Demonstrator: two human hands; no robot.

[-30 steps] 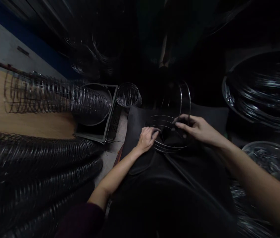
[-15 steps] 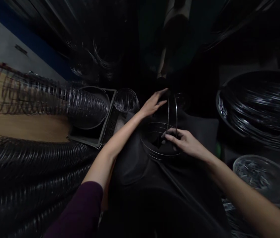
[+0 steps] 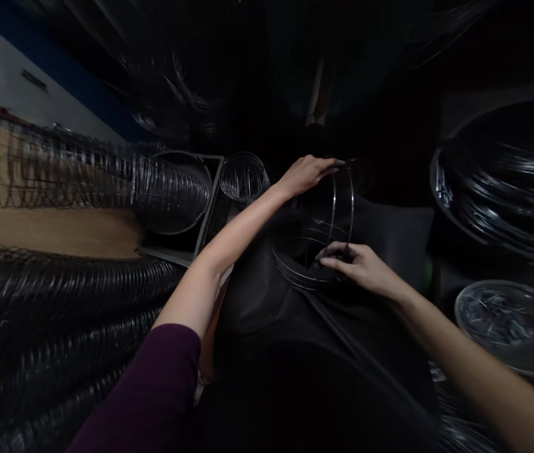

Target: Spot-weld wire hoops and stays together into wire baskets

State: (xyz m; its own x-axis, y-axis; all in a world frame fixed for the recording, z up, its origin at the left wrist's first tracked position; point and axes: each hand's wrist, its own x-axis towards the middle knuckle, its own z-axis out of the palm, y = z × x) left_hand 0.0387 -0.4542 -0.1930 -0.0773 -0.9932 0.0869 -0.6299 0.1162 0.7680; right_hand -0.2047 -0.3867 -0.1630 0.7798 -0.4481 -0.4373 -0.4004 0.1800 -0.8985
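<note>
My right hand (image 3: 359,264) is closed in a pinch on the lower part of a shiny wire frame (image 3: 352,201), whose two thin curved wires stand upright above it. At the top of those wires, my left hand (image 3: 312,171) has its fingertips closed together on the frame; the exact grip is dark and partly hidden. Below both hands, several thin wire rings (image 3: 295,281) lie stacked on the dark cloth (image 3: 257,296) over my lap, around the fingers of my right hand.
To the left, a long row of wire rings (image 3: 68,167) hangs on a rod beside a dark crate (image 3: 203,217). A small wire coil (image 3: 244,176) stands behind it. Dark coils (image 3: 59,302) fill the lower left. On the right are a large wire pile (image 3: 517,182) and a bowl of small metal pieces (image 3: 498,314).
My left hand has moved right to the top of the wire frame, its spread fingers closing there. My right hand still grips the lower part. The whole view has shifted slightly.
</note>
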